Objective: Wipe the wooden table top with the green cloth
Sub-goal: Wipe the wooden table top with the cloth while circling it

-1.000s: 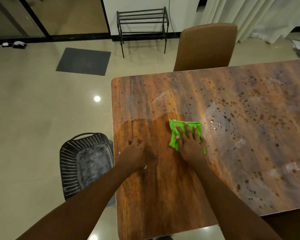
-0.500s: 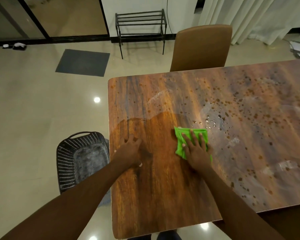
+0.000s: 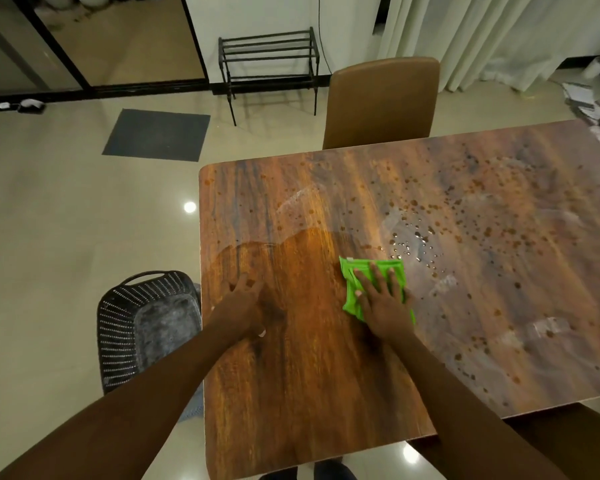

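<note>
The wooden table top (image 3: 302, 393) fills the right half of the view, dark and streak-free near me, spotted with brown droplets and dusty smears further right. A folded green cloth (image 3: 352, 289) lies flat on it. My right hand (image 3: 381, 303) presses down on the cloth with fingers spread, covering most of it. My left hand (image 3: 243, 303) rests flat on the bare wood near the table's left edge, holding nothing.
A black perforated basket (image 3: 146, 327) stands on the tiled floor just left of the table. A brown chair (image 3: 381, 98) is tucked at the far side. A metal rack (image 3: 267, 60) and a dark mat (image 3: 156, 133) lie beyond. Papers (image 3: 589, 102) at far right.
My right hand has slid the green cloth to the right across the table, toward the water droplets. The left hand stays planted in the same spot.
</note>
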